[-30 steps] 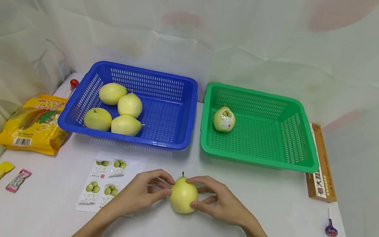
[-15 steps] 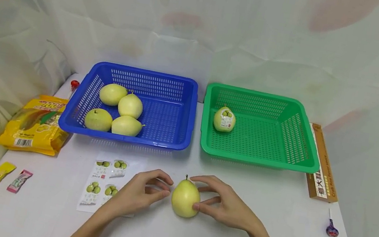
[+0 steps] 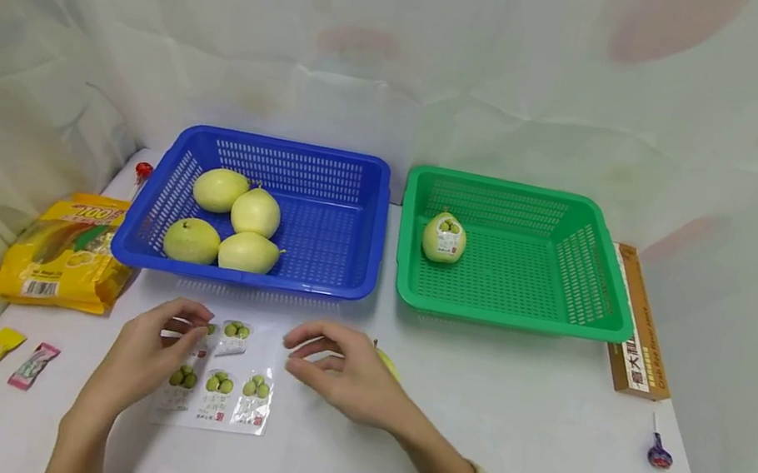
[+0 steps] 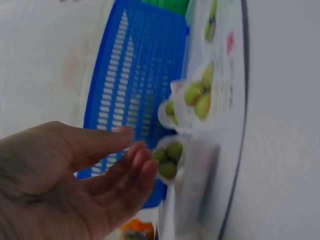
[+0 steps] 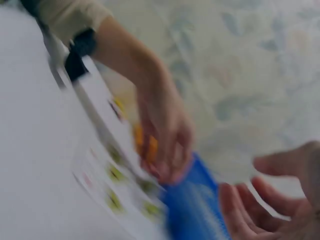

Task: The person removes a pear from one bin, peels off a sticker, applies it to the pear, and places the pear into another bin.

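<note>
Hands have both let go of the pear (image 3: 389, 363); it now sits on the table (image 3: 536, 467), mostly hidden behind the right hand (image 3: 340, 369). Left hand (image 3: 149, 352) pinches a label at the sticker sheet (image 3: 222, 395), probably peeling. Right fingers hover, loosely curled, empty.

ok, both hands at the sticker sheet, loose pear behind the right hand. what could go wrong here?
1. The pear lies unheld behind the right hand; a nudge could roll it.
2. The left hand is at the sticker sheet, whose labels already curl up; one could crease or stick to itself.
</note>
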Available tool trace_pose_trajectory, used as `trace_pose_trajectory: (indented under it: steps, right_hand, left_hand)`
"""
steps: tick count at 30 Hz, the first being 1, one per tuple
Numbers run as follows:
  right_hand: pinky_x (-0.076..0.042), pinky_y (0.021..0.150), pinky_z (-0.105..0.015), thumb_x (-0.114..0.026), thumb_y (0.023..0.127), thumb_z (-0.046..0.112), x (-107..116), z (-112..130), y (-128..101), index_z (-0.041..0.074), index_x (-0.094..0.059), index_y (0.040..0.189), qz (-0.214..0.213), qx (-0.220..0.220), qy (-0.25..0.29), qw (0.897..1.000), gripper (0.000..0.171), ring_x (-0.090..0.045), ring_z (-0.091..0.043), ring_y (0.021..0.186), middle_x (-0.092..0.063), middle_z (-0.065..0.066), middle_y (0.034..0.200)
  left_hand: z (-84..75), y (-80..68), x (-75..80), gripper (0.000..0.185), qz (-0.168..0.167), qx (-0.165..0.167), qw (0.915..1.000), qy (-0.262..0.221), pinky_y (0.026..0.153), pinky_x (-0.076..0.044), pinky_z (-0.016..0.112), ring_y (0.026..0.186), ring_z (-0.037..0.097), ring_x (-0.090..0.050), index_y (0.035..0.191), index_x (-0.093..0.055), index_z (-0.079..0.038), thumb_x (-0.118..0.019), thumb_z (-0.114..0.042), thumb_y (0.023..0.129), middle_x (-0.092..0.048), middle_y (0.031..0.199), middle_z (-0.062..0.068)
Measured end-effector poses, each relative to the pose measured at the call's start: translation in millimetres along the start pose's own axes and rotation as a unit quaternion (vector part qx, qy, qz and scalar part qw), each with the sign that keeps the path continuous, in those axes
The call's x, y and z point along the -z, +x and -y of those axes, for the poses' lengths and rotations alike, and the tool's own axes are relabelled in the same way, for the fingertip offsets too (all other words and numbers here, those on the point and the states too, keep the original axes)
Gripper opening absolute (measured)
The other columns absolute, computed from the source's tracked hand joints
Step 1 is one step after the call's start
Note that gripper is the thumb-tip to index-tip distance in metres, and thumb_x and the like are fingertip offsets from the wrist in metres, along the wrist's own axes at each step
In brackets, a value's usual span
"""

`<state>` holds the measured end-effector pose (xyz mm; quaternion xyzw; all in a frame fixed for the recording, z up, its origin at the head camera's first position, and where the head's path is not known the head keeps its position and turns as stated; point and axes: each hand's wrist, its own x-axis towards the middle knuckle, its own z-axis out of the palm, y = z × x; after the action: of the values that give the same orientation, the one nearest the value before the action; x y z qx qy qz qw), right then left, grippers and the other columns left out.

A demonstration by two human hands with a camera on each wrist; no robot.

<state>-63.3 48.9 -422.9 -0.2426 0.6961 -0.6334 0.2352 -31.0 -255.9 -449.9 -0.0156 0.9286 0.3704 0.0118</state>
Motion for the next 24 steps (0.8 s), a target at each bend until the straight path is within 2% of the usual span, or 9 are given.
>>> trace_pose_trajectory:
  steps: [3, 6, 10, 12, 15, 17, 19, 21, 24]
  right_hand:
    - [-0.066, 0.09, -0.027, -0.072, 0.104, 0.012, -35.2, -12.1, 31.6, 0.001, -0.065, 0.139, -0.015, -0.039, 0.041, 0.998, 0.038, -0.077, -0.02, 0.11, -0.069, -0.022, 0.142]
    - [-0.068, 0.071, -0.031, -0.073, 0.104, 0.013, -63.7, -28.3, 59.4, 0.0, -0.063, 0.143, -0.053, -0.061, 0.046, 0.996, 0.043, -0.079, -0.016, 0.083, -0.068, -0.022, 0.141]
    - [-0.061, 0.047, -0.036, -0.074, 0.103, 0.011, -85.7, -45.5, 81.6, 0.0, -0.062, 0.145, -0.098, -0.079, -0.006, 0.992, 0.044, -0.065, -0.009, 0.05, -0.066, -0.018, 0.138]
    - [-0.061, 0.053, -0.028, -0.074, 0.103, 0.012, -89.7, -51.5, 87.7, 0.001, -0.064, 0.142, -0.108, -0.081, -0.059, 0.989, 0.042, -0.061, -0.004, 0.046, -0.068, -0.014, 0.133]
    - [-0.06, 0.073, -0.017, -0.075, 0.102, 0.014, -90.8, -59.0, 94.1, 0.005, -0.071, 0.133, -0.12, -0.066, -0.152, 0.979, 0.032, -0.06, 0.002, 0.046, -0.074, -0.006, 0.122]
    - [-0.051, 0.083, -0.011, -0.075, 0.103, 0.016, -89.9, -64.1, 96.9, 0.009, -0.077, 0.122, -0.125, -0.037, -0.209, 0.969, 0.021, -0.061, 0.01, 0.06, -0.076, -0.002, 0.111]
    - [-0.049, 0.083, -0.011, -0.075, 0.103, 0.018, -90.0, -66.8, 97.9, 0.014, -0.08, 0.113, -0.135, -0.01, -0.24, 0.961, 0.012, -0.062, 0.006, 0.074, -0.075, 0.002, 0.104]
    - [-0.046, 0.082, -0.011, -0.073, 0.105, 0.022, -90.5, -65.0, 96.0, 0.017, -0.08, 0.108, -0.146, 0.016, -0.259, 0.955, 0.009, -0.061, 0.001, 0.088, -0.074, 0.004, 0.103]
    - [-0.045, 0.078, -0.01, -0.068, 0.108, 0.024, -90.2, -52.1, 85.5, 0.018, -0.077, 0.109, -0.155, 0.051, -0.251, 0.954, 0.011, -0.058, -0.002, 0.09, -0.073, 0.003, 0.108]
  left_hand:
    - [13.7, -0.1, 5.2, 0.022, 0.04, 0.031, 0.9986, 0.016, 0.094, -0.067, 0.05, 0.107, 0.032, -0.074, 0.125, -0.071, -0.002, -0.071, -0.007, 0.104, -0.077, 0.117, 0.016]
    - [22.9, 0.2, 7.4, 0.024, 0.079, 0.052, 0.9954, 0.017, 0.096, -0.066, 0.051, 0.106, 0.029, -0.074, 0.126, -0.072, -0.001, -0.072, -0.01, 0.104, -0.077, 0.115, 0.016]
    - [29.1, -0.2, 7.7, 0.027, 0.102, 0.055, 0.9932, 0.01, 0.097, -0.066, 0.049, 0.106, 0.026, -0.073, 0.126, -0.073, 0.0, -0.075, -0.012, 0.102, -0.077, 0.117, 0.015]
    - [30.4, 0.2, 7.2, 0.032, 0.105, 0.057, 0.9929, 0.008, 0.098, -0.065, 0.049, 0.108, 0.027, -0.072, 0.128, -0.072, 0.0, -0.078, -0.014, 0.1, -0.076, 0.12, 0.016]
    - [30.3, 0.9, 5.7, 0.039, 0.107, 0.059, 0.9924, 0.009, 0.098, -0.065, 0.048, 0.109, 0.027, -0.071, 0.131, -0.072, -0.001, -0.083, -0.017, 0.097, -0.074, 0.123, 0.018]
    - [30.1, 2.0, 4.0, 0.042, 0.106, 0.059, 0.9926, 0.012, 0.098, -0.065, 0.048, 0.108, 0.026, -0.07, 0.131, -0.072, -0.001, -0.085, -0.017, 0.095, -0.073, 0.124, 0.018]
    - [30.1, 2.8, 1.4, 0.041, 0.097, 0.052, 0.9937, 0.018, 0.095, -0.066, 0.046, 0.105, 0.025, -0.069, 0.129, -0.074, -0.001, -0.087, -0.014, 0.092, -0.072, 0.122, 0.018]
    - [30.2, 3.7, -1.4, 0.04, 0.089, 0.046, 0.9947, 0.025, 0.093, -0.067, 0.044, 0.103, 0.025, -0.068, 0.127, -0.075, -0.001, -0.088, -0.012, 0.091, -0.071, 0.121, 0.018]
    - [29.7, 4.5, -4.8, 0.039, 0.081, 0.043, 0.9951, 0.038, 0.09, -0.067, 0.042, 0.101, 0.024, -0.068, 0.124, -0.075, -0.001, -0.089, -0.01, 0.089, -0.071, 0.119, 0.017]
